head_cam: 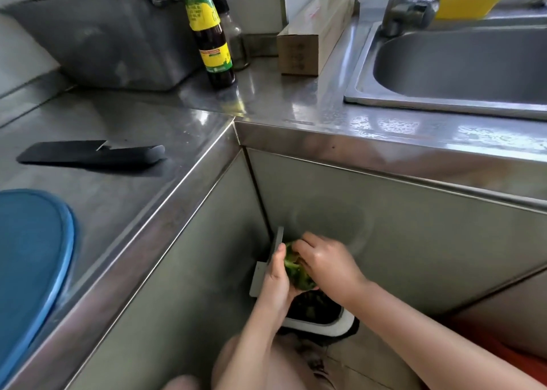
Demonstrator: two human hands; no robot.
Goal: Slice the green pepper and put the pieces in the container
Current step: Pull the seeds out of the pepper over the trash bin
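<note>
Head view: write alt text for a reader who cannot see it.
Both hands hold a green pepper over a bin on the floor, left hand cupping it, right hand digging inside. On the steel counter above lies a black knife.

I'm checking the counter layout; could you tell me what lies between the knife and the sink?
The head view shows bare steel counter between the knife and sink.

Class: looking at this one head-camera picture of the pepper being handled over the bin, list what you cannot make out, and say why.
- Green pepper: mostly covered by the left hand and right hand.
- Bin contents: dark, and screened by the hands.
- Blue lid: cut off by the left edge.
- Sauce bottle label: too small to read.
</note>
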